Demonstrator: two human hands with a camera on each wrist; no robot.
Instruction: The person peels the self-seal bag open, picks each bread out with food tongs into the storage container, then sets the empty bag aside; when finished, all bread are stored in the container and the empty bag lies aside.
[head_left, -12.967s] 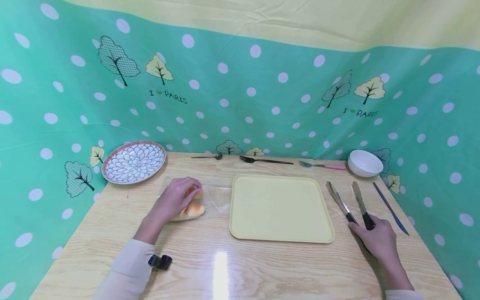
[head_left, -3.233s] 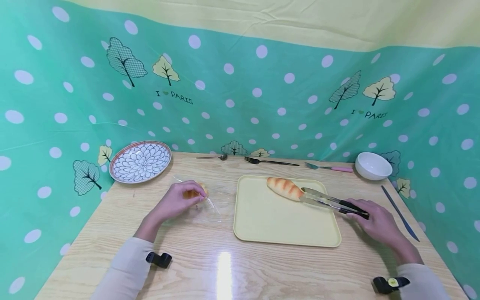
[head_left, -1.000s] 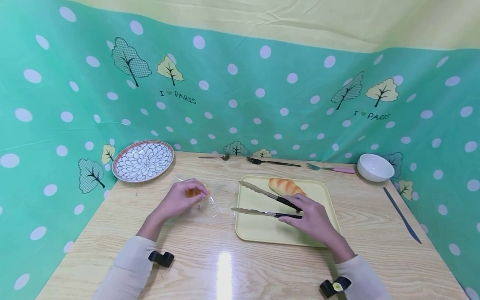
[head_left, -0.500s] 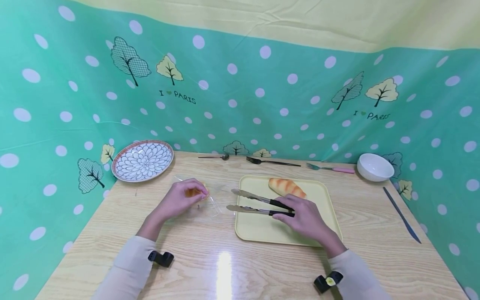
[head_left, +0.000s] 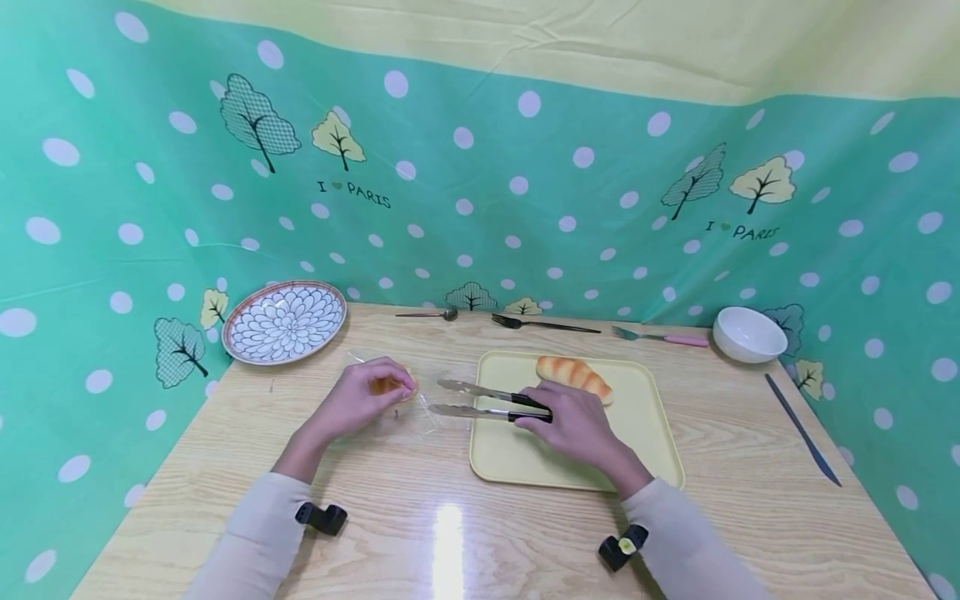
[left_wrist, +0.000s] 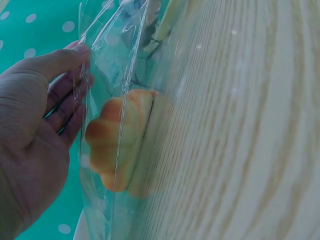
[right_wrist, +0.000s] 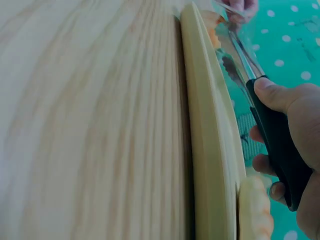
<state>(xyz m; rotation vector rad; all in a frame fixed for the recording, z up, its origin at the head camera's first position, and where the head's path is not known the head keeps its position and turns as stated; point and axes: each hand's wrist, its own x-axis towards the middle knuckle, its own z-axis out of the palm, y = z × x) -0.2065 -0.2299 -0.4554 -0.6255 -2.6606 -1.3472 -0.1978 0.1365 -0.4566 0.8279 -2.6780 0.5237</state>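
Note:
My left hand [head_left: 363,392] pinches the edge of a clear plastic bag [left_wrist: 100,215] between thumb and fingers, holding it up. Inside the bag sits a scalloped, golden-brown bun [left_wrist: 120,145], mostly covered by the hand in the head view. My right hand [head_left: 573,425] grips metal tongs [head_left: 480,412] by their black handles, palm over the tray. The tongs' jaws are slightly spread and point left, their tips overlapping the bag's right end near the bun. An oval loaf with browned stripes [head_left: 573,375] lies on the beige tray [head_left: 498,468], behind the right hand.
A patterned plate [head_left: 285,325] leans at the back left. Along the back lie a small spoon [head_left: 448,314], a black fork [head_left: 551,324] and a pink-handled fork [head_left: 682,340]. A white bowl [head_left: 750,335] and a dark knife [head_left: 802,429] are at the right.
The loaf was in the bag and now lies on the tray, where the tongs held it earlier. The tongs have since moved left to the bag, jaws narrowing. The left hand stays put lately.

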